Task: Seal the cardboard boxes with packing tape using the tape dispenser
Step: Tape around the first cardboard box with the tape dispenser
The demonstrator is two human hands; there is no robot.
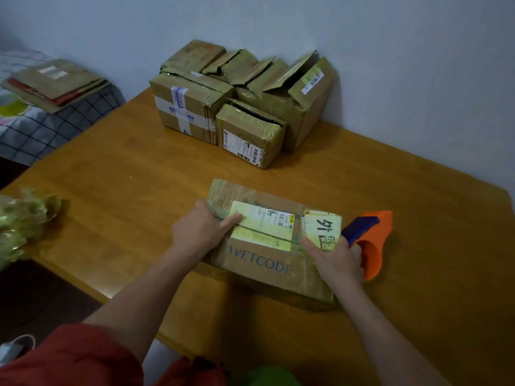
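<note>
A flat cardboard box [259, 263] printed "WETCODE", with yellowed labels on top, lies on the wooden table [125, 174] in front of me. My left hand [195, 232] grips its left end, thumb lying along the top label. At the right end, my right hand [334, 257] holds the box with the thumb on top and the fingers over the edge. An orange and blue tape dispenser [370, 240] lies on the table right behind my right hand; whether a finger touches it I cannot tell.
Several worn cardboard boxes [242, 101], some with flaps open, are piled at the table's back against the wall. A crumpled wad of greenish tape or plastic [22, 221] sits at the left table edge. Flattened cardboard [55, 82] lies on a checked bed at left.
</note>
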